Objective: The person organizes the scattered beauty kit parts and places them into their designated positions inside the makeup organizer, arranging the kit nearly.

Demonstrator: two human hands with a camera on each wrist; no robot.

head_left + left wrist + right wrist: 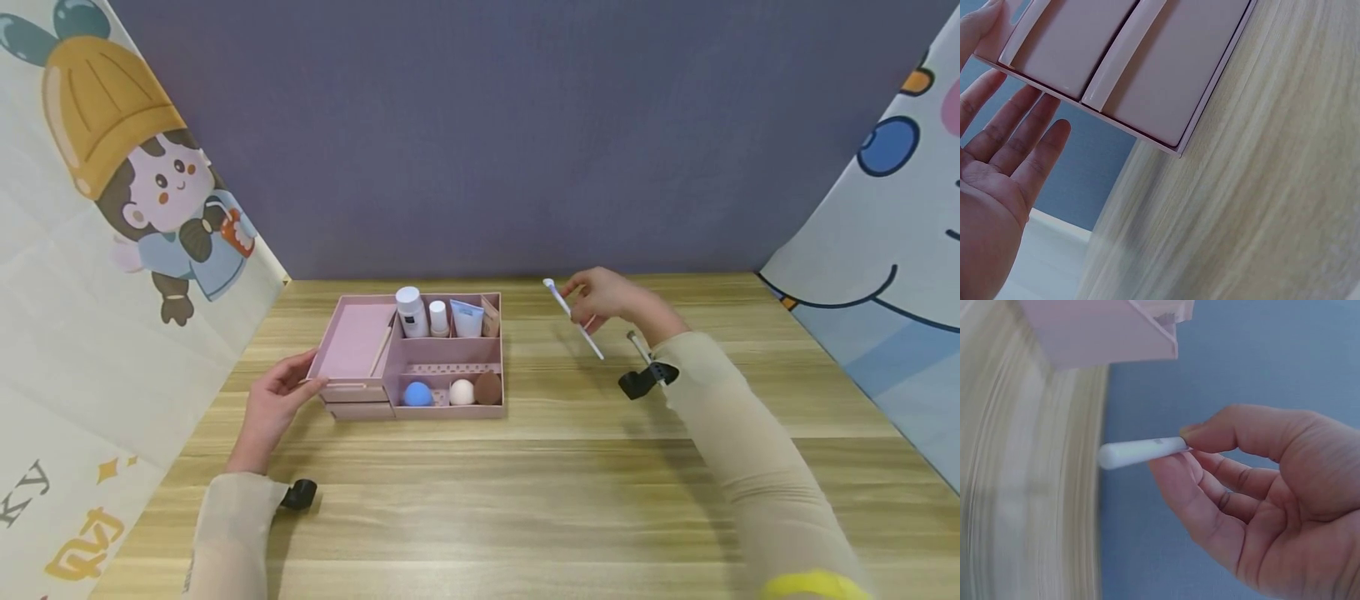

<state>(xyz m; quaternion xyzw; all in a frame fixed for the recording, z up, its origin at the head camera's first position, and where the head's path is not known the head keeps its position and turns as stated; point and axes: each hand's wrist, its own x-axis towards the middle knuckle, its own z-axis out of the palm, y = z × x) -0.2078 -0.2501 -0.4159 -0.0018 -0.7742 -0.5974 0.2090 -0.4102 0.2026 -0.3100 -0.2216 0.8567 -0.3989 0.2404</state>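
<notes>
At the left of the pink desk organizer (447, 354), my left hand (281, 398) holds its front corner, thumb on the front edge and fingers along the side. The left wrist view shows these fingers (1022, 140) fairly straight beside the drawers (1160, 75). Right of the organizer, my right hand (602, 298) pinches a slim white makeup brush (576, 323) above the table. Its pale head points up and left, its handle end down and right. Close up in the right wrist view, the white handle end (1138, 452) sticks out between thumb and forefinger.
Another brush (383, 343) lies on the organizer's flat top. Back compartments hold a white bottle (411, 314), a smaller bottle (438, 319) and a light blue tube (467, 319). In front sit a blue sponge (417, 394), a white one (462, 392) and a brown one (487, 388).
</notes>
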